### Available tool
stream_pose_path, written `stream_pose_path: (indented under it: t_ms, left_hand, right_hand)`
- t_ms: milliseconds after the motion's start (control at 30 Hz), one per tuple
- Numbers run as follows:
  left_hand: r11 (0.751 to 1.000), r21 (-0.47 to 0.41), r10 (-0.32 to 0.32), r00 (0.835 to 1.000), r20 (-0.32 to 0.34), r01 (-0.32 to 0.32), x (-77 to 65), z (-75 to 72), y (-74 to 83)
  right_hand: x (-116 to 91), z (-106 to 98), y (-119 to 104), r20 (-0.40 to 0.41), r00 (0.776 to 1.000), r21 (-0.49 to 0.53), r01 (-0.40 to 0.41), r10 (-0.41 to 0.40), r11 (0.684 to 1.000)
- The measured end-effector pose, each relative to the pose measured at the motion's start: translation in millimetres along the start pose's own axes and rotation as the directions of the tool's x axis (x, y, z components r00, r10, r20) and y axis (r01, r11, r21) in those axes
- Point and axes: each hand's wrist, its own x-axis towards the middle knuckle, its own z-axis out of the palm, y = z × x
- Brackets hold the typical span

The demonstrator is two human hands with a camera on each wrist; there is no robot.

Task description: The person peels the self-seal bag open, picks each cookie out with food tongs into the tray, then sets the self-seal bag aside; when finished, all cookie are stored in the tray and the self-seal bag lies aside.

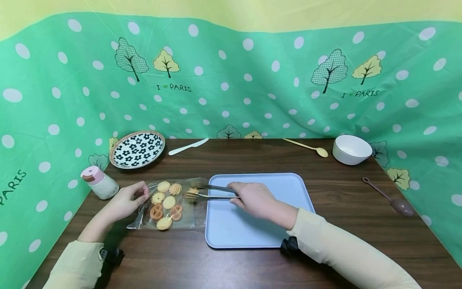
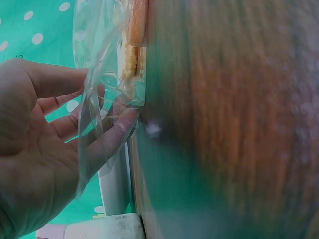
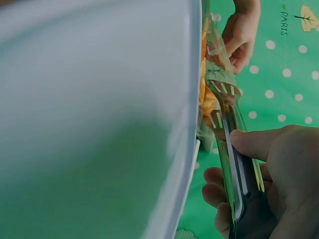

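Note:
A clear plastic bag [image 1: 189,218] of cookies and pretzel-shaped biscuits [image 1: 157,212] lies on the table, left of a light blue tray [image 1: 252,237]. My left hand [image 1: 124,202] holds the bag's left edge between thumb and fingers; in the left wrist view the loose plastic [image 2: 94,114] drapes over the fingers. My right hand [image 1: 257,199] grips metal tongs [image 3: 239,174] above the tray. Their fork-like tips reach left to a cookie [image 1: 193,190] at the bag's right end. Whether those tips are inside the plastic I cannot tell.
Beyond the bag are a flower-patterned plate [image 1: 137,149] and a white knife [image 1: 187,147]. A pink-lidded jar [image 1: 100,183] stands by my left hand. On the right are a yellow spoon [image 1: 306,147], a white bowl [image 1: 351,150] and a brown spoon [image 1: 388,197]. A green dotted cloth [image 1: 223,72] hangs behind.

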Motion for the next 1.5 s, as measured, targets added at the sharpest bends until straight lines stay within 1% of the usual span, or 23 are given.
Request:
stream_pose_path:
  t_ms: [200,433,567,767,1000,1167,1333,1500]
  left_hand:
    - [1.000,-0.014,-0.006,1.000,0.006,0.006,0.2,0.3,1.4]
    - [1.000,-0.011,-0.006,1.000,0.007,0.006,0.6,0.2,1.6]
    - [1.000,-0.005,-0.019,1.000,0.013,0.019,0.4,-1.4,1.3]
    - [1.000,-0.011,-0.022,1.000,0.019,0.023,0.1,-2.7,2.4]
    - [1.000,-0.006,-0.027,0.999,0.020,0.027,0.2,-4.3,2.7]
    - [1.000,-0.008,-0.025,0.999,0.023,0.026,0.8,-4.0,2.4]
    - [1.000,-0.012,-0.028,0.999,0.029,0.028,0.9,-2.7,2.5]
    - [1.000,-0.007,-0.021,0.999,0.025,0.022,0.1,-1.9,3.4]
  right_hand:
    - [-21,-12,12,-0.036,0.999,0.002,-0.022,0.022,1.000]
    - [-46,-23,29,-0.082,0.994,0.029,-0.065,0.067,0.997]
    - [-56,-25,40,-0.094,0.991,0.022,-0.091,0.092,0.996]
    - [-68,-21,56,-0.093,0.986,-0.002,-0.139,0.138,0.990]
    - [-73,-13,66,-0.094,0.982,-0.008,-0.165,0.164,0.986]
    - [-73,-11,69,-0.062,0.981,0.002,-0.181,0.181,0.983]
    - [-72,-13,69,-0.045,0.983,0.013,-0.178,0.178,0.984]
    - [-68,-18,65,-0.060,0.986,0.035,-0.156,0.158,0.987]
